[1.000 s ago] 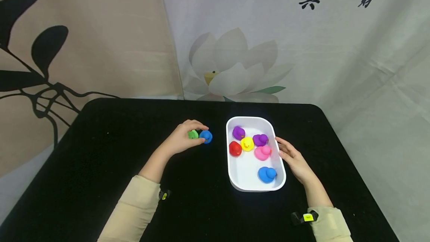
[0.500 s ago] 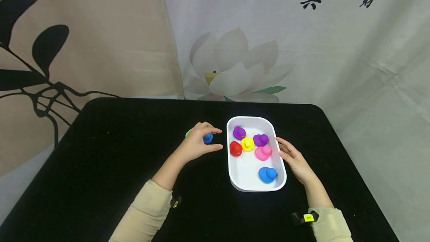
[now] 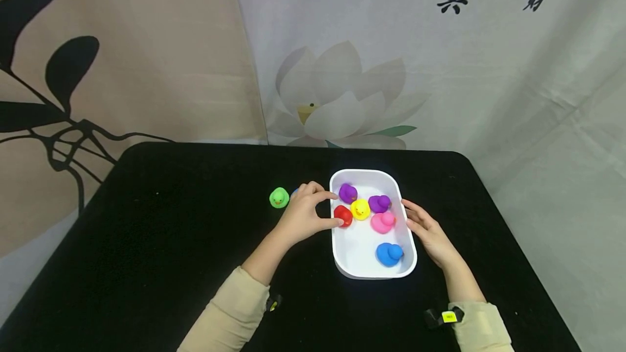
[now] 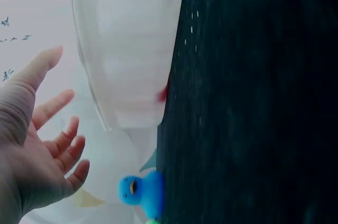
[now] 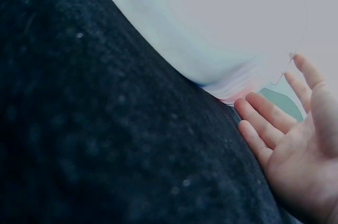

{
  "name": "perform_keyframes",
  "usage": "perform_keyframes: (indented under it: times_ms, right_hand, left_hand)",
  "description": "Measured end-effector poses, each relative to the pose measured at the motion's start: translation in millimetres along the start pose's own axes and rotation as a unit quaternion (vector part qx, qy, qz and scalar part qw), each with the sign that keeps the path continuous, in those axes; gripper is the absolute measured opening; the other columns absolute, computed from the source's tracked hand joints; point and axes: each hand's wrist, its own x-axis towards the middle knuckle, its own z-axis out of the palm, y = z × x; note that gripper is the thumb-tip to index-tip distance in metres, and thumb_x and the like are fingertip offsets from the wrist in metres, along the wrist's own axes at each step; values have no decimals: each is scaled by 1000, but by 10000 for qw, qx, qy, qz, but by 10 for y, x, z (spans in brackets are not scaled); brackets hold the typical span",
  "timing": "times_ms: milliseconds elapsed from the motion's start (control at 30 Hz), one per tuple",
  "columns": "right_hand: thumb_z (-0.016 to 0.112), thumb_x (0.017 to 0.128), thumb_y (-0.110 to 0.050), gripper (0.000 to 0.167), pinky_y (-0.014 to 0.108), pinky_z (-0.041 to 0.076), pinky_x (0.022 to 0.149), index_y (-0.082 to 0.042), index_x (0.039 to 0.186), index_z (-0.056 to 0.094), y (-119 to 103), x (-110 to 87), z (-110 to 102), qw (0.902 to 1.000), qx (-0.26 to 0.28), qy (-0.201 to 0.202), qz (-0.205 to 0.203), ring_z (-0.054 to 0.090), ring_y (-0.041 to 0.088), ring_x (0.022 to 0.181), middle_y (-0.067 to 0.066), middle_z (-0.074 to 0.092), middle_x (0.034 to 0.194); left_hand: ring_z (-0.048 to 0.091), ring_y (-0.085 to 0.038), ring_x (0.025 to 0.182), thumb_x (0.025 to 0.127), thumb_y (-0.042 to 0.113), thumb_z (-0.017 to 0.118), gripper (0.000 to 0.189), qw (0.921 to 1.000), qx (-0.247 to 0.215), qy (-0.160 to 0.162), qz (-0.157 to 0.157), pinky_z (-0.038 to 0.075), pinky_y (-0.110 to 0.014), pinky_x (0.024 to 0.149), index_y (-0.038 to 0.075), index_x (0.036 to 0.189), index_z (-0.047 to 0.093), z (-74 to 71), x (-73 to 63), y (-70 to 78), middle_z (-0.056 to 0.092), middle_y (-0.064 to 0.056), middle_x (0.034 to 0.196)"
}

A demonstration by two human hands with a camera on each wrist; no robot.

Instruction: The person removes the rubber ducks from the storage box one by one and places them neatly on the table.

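My left hand hangs over the left rim of a white tray, thumb and fingers spread with nothing between them. The thumb tip overlaps a red duck inside the tray; the left wrist view shows the hand held up apart from the tray wall. A blue duck stands on the table, mostly hidden behind this hand in the head view, beside a green duck. Fairly straight fingers of my right hand rest against the tray's right side.
Inside the tray lie a yellow duck, a purple duck, another purple duck, a pink duck and a blue toy duck. A black cloth covers the table. Behind it hangs a printed curtain.
My left hand has let go of the blue duck beside the green one and moved right to the tray's left rim, its fingers spreading. The right hand and the tray stay put.
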Motion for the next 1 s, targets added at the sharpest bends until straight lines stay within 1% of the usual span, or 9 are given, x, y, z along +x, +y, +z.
perform_keyframes:
  times_ms: [167, 467, 667, 800, 1000]
  right_hand:
    - [52, 99, -23, 53, 60, 31, 101, -8, 146, 34, -7, -2, 4, 10000, -2, 37, 8, 38, 42, 129, 25, 40, 142]
    - [51, 100, -21, 52, 59, 31, 101, -8, 146, 34, -6, 13, 2, 10000, -10, 28, -41, 38, 40, 129, 24, 41, 142]
    - [50, 100, -19, 51, 57, 31, 101, -7, 147, 34, -6, 20, 1, 10000, 6, -7, -47, 38, 40, 129, 24, 41, 141]
    - [51, 100, -21, 52, 60, 30, 101, -7, 146, 34, 8, 16, 3, 10000, 14, 0, -25, 37, 42, 129, 25, 40, 142]
    - [52, 99, -22, 52, 60, 30, 101, -7, 146, 35, 14, 0, 3, 10000, -7, 3, -15, 37, 42, 129, 25, 40, 142]
  left_hand:
    - [42, -18, 98, 68, 49, 83, 60, 9995, 150, 48, -272, 43, -34, 77, 20, 120, 68, 72, 13, 74, 50, -1, 103]
    - [41, -19, 95, 67, 48, 84, 62, 9967, 511, 159, -611, 41, -34, 76, 20, 120, 69, 209, 31, 135, 50, -5, 102]
    - [41, -19, 93, 67, 44, 85, 60, 9936, 775, 22, -822, 39, -33, 75, 22, 120, 68, 269, 37, 206, 48, -5, 100]
    - [40, -19, 93, 67, 40, 86, 58, 9923, 789, -120, -949, 39, -34, 75, 21, 118, 69, 304, 42, 237, 46, -4, 97]
    - [40, -20, 95, 68, 40, 85, 56, 9888, 845, -279, -1196, 40, -35, 76, 21, 118, 69, 359, 54, 262, 45, -5, 96]
